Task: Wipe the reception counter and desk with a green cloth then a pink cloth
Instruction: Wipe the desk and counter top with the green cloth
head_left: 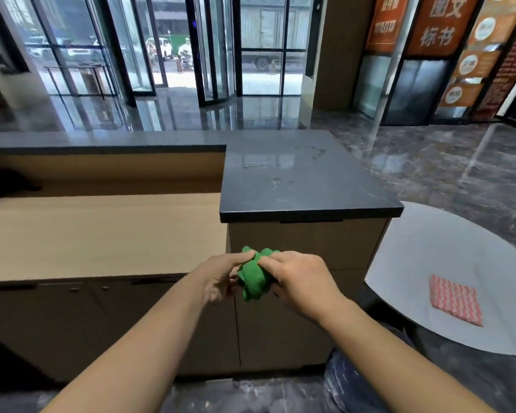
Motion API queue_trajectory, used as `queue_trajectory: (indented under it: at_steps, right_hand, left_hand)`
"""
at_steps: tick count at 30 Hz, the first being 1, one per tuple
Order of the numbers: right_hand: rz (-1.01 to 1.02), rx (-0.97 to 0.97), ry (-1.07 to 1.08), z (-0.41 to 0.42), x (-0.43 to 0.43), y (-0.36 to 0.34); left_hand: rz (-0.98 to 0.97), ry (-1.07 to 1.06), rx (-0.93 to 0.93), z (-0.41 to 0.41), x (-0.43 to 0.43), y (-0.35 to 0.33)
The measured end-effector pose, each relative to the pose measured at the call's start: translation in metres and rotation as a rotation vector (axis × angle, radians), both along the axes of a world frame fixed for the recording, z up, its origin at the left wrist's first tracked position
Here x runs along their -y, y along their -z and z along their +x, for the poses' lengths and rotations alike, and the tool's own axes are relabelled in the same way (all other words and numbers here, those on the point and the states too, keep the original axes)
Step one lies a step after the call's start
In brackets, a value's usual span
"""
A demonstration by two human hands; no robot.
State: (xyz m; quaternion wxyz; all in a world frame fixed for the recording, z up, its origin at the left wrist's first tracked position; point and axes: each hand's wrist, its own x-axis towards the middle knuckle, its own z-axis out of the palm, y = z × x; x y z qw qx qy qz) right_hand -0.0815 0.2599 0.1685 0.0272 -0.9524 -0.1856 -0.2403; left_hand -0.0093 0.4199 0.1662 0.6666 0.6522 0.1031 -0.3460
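Note:
A bunched green cloth (pixel 253 277) sits between both my hands, held in the air in front of the desk's cabinet. My left hand (pixel 221 278) pinches its left side with thumb and fingers. My right hand (pixel 298 280) grips its right side with curled fingers. The dark stone reception counter (pixel 298 186) rises ahead to the right, with faint smears on top. The lower wooden desk (pixel 102 234) stretches to the left. A folded pink patterned cloth (pixel 456 299) lies flat on a round grey table (pixel 429 248) at the right.
A dark object (pixel 3 181) rests on the desk's far left. The cabinet fronts (pixel 108 323) stand below the desk. Glossy marble floor, a revolving glass door (pixel 173 46) and orange banners (pixel 435 25) lie beyond the counter.

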Motion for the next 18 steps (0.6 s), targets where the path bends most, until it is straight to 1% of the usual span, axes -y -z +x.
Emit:
queue_trajectory:
  at_steps: [2, 4, 7, 8, 10, 11, 12, 13, 15, 18]
  right_hand:
    - [-0.042, 0.047, -0.054, 0.006, -0.025, 0.002]
    - [-0.064, 0.099, -0.112, 0.011, -0.046, 0.005]
    - [-0.046, 0.157, -0.178, 0.019, -0.07, 0.007]
    - [-0.041, 0.153, -0.197, 0.021, -0.077, 0.005]
    - [-0.013, 0.085, -0.233, 0.023, -0.087, 0.003]
    - [0.034, 0.038, -0.242, 0.022, -0.093, -0.002]
    - [0.124, 0.0, -0.226, 0.021, -0.099, -0.006]
    - [0.262, -0.055, -0.188, 0.019, -0.104, -0.014]
    - [0.541, -0.218, -0.045, 0.024, -0.114, -0.026]
    - [0.814, -0.413, 0.121, 0.045, -0.129, -0.038]
  left_hand:
    - [0.009, -0.058, 0.027, 0.001, -0.023, -0.005]
    - [-0.078, -0.099, 0.043, 0.002, -0.044, -0.011]
    - [-0.219, -0.119, 0.105, 0.001, -0.072, -0.02]
    - [-0.234, -0.137, 0.131, 0.001, -0.08, -0.022]
    - [-0.248, -0.18, 0.18, 0.002, -0.094, -0.027]
    - [-0.263, -0.199, 0.198, 0.003, -0.101, -0.029]
    - [-0.276, -0.213, 0.212, 0.004, -0.108, -0.032]
    - [-0.272, -0.215, 0.227, 0.005, -0.114, -0.035]
    - [-0.239, -0.181, 0.263, 0.007, -0.127, -0.042]
    - [-0.167, -0.118, 0.357, 0.012, -0.147, -0.046]
